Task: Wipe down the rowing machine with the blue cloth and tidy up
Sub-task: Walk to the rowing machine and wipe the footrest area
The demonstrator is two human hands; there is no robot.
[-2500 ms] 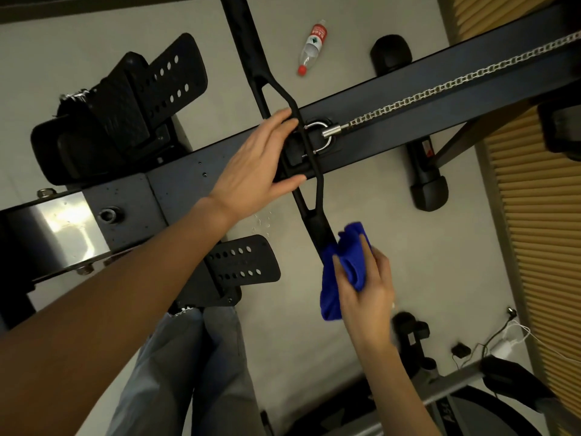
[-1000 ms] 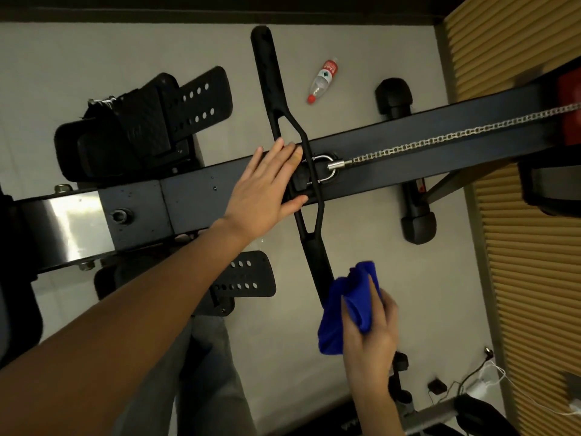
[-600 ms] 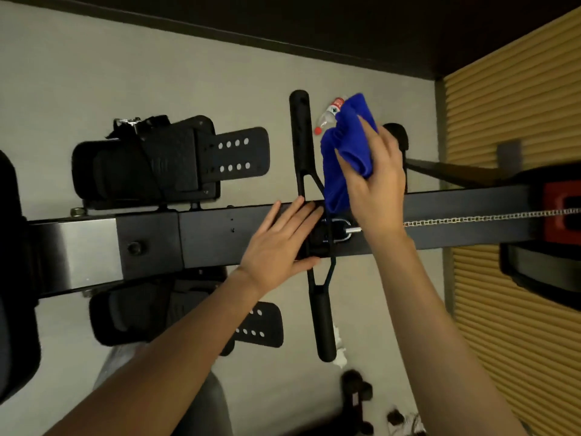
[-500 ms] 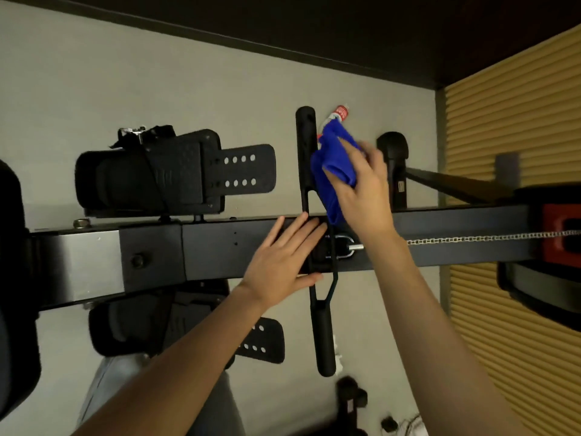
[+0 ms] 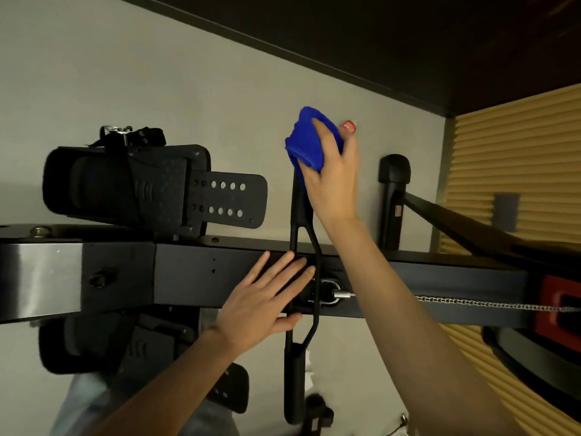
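Right fingers (image 5: 322, 133) clamped round blue cloth (image 5: 303, 143), handle (image 5: 295, 209) tip hidden beneath; left fingers (image 5: 283, 272) straight on rail (image 5: 188, 272).

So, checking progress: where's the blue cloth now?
Head view, upper centre: right hand grips the blue cloth over the far end of the pull handle, above the rail.

text: none legible | leg sticker (image 5: 398, 212): too small | bottle label (image 5: 349, 126): blurred

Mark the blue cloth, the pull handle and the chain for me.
blue cloth (image 5: 301, 143), head view, bunched left fold.
pull handle (image 5: 294, 382), head view, near-end grip.
chain (image 5: 487, 304), head view, mid-run links.
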